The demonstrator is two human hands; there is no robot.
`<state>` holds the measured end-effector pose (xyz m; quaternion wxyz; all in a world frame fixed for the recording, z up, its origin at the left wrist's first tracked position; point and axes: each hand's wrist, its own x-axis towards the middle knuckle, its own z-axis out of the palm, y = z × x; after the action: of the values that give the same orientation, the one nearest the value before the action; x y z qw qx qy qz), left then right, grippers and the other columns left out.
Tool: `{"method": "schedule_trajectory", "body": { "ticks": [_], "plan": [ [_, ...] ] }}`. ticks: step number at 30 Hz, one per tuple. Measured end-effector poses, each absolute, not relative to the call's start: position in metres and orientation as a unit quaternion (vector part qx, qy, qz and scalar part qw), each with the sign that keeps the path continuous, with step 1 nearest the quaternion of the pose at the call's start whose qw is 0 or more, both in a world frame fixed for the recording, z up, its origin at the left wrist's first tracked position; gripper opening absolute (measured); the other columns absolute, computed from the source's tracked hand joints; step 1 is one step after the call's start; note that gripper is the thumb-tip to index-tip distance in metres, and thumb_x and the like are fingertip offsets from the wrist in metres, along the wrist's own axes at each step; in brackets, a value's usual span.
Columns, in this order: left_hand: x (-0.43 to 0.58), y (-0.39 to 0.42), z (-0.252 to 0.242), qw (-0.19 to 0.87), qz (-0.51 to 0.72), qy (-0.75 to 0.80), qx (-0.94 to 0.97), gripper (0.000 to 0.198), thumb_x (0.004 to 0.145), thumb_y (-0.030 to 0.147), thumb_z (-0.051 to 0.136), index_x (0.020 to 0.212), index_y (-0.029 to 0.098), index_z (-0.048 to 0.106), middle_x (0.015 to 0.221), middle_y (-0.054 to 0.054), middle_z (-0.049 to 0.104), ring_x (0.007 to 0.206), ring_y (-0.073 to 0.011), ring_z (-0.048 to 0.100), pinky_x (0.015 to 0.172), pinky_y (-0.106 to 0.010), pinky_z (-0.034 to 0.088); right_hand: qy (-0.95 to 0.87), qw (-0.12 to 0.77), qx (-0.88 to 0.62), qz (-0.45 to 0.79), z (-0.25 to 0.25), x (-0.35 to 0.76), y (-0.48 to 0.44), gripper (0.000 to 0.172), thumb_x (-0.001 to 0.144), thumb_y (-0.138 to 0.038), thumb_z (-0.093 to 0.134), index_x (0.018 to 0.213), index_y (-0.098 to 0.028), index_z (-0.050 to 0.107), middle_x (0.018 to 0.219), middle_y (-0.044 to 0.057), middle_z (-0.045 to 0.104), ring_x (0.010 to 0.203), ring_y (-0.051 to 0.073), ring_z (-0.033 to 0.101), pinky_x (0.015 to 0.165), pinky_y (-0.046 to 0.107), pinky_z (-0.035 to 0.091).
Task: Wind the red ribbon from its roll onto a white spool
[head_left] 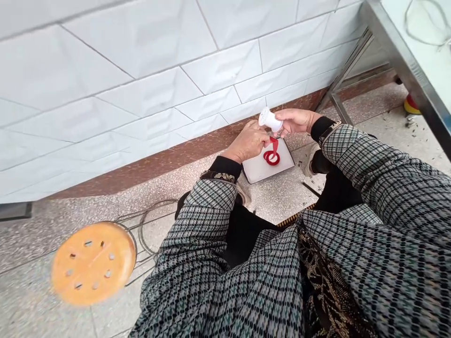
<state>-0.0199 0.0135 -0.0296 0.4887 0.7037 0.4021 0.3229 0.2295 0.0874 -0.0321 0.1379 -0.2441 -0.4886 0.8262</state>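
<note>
My right hand (pixel 298 121) is closed around one end of a white spool (pixel 270 119), which it holds tilted above the floor. My left hand (pixel 249 141) is just beside it, with fingers pinched at the top of a red strip (pixel 274 144) that looks like ribbon or tape. Below the hands, red rings (pixel 272 158) lie on a white, dark-edged flat box or board (pixel 255 170) on the floor. The strip hangs down toward these rings. Whether thread runs between the spool and my left hand cannot be made out.
On the left is an orange round stool (pixel 93 263) with holes and metal legs. A tiled wall (pixel 148 94) rises in front. A metal-framed table (pixel 405 56) stands at right, a red and yellow object (pixel 411 104) beneath it. Small dark scraps litter the speckled floor (pixel 377 134).
</note>
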Motion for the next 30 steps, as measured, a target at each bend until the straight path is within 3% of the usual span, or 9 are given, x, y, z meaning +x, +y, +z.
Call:
{"method": "schedule_trajectory", "body": {
  "ticks": [7,11,14,18,21,25,27,30],
  "plan": [
    [-0.044,0.015,-0.018,0.425,0.306,0.447,0.725,0.026,0.069,0.015,0.090,0.062,0.022,0.066,0.080,-0.004,0.058,0.100,-0.0281,0.058,0.119,-0.048,0.046,-0.524,0.070,-0.130,0.839,-0.023,0.207,0.077,0.061,0.095,-0.058,0.099,0.124,-0.009,0.076,0.103,0.011,0.087,0.089,0.020,0.084,0.078,0.024,0.069],
    [-0.053,0.019,-0.021,0.428,0.312,0.451,0.719,0.024,0.077,0.018,0.087,0.065,0.021,0.067,0.076,-0.003,0.059,0.095,-0.0254,0.060,0.110,-0.044,0.049,-0.505,0.051,-0.178,0.843,-0.013,0.191,0.078,0.057,0.091,-0.052,0.104,0.121,-0.010,0.081,0.103,0.010,0.089,0.079,0.016,0.082,0.072,0.021,0.068],
    [-0.052,0.022,-0.025,0.407,0.353,0.489,0.686,0.016,0.082,0.017,0.081,0.075,0.022,0.068,0.084,-0.006,0.067,0.105,-0.0287,0.064,0.110,-0.045,0.052,-0.465,0.086,-0.256,0.843,-0.001,0.182,0.075,0.043,0.100,-0.050,0.097,0.113,-0.012,0.081,0.096,0.010,0.088,0.076,0.016,0.082,0.066,0.020,0.067],
    [-0.044,0.023,-0.034,0.335,0.425,0.599,0.590,0.016,0.081,0.010,0.072,0.084,0.024,0.064,0.108,-0.010,0.076,0.124,-0.0326,0.066,0.119,-0.050,0.053,-0.370,0.190,-0.345,0.841,0.011,0.173,0.067,0.036,0.111,-0.052,0.084,0.118,-0.017,0.078,0.091,0.006,0.086,0.067,0.013,0.076,0.062,0.017,0.066],
    [-0.038,0.019,-0.041,0.433,0.439,0.601,0.508,0.015,0.081,0.008,0.065,0.085,0.023,0.067,0.103,-0.007,0.079,0.113,-0.0284,0.073,0.115,-0.051,0.057,-0.321,0.250,-0.379,0.831,0.016,0.170,0.062,0.034,0.112,-0.050,0.084,0.123,-0.020,0.076,0.094,0.005,0.085,0.068,0.013,0.077,0.063,0.017,0.066],
    [-0.024,0.014,-0.044,0.603,0.418,0.486,0.475,0.040,0.075,0.009,0.072,0.112,0.020,0.078,0.114,-0.006,0.085,0.112,-0.0258,0.078,0.111,-0.048,0.061,-0.300,0.292,-0.383,0.824,0.022,0.168,0.058,0.039,0.108,-0.052,0.089,0.130,-0.022,0.076,0.099,0.006,0.085,0.075,0.015,0.080,0.069,0.021,0.071],
    [-0.017,0.014,-0.045,0.621,0.415,0.468,0.472,0.045,0.076,0.011,0.080,0.119,0.020,0.078,0.112,-0.006,0.086,0.108,-0.0251,0.079,0.107,-0.045,0.063,-0.296,0.300,-0.394,0.817,0.025,0.166,0.057,0.039,0.109,-0.052,0.088,0.129,-0.021,0.077,0.099,0.007,0.085,0.076,0.016,0.080,0.071,0.022,0.071],
    [-0.009,0.016,-0.044,0.610,0.419,0.478,0.473,0.029,0.083,0.020,0.086,0.111,0.020,0.077,0.100,-0.005,0.084,0.099,-0.0224,0.080,0.100,-0.041,0.064,-0.297,0.305,-0.415,0.804,0.028,0.163,0.057,0.034,0.111,-0.049,0.087,0.123,-0.019,0.076,0.091,0.005,0.083,0.074,0.014,0.080,0.068,0.019,0.069]
  ]
}}
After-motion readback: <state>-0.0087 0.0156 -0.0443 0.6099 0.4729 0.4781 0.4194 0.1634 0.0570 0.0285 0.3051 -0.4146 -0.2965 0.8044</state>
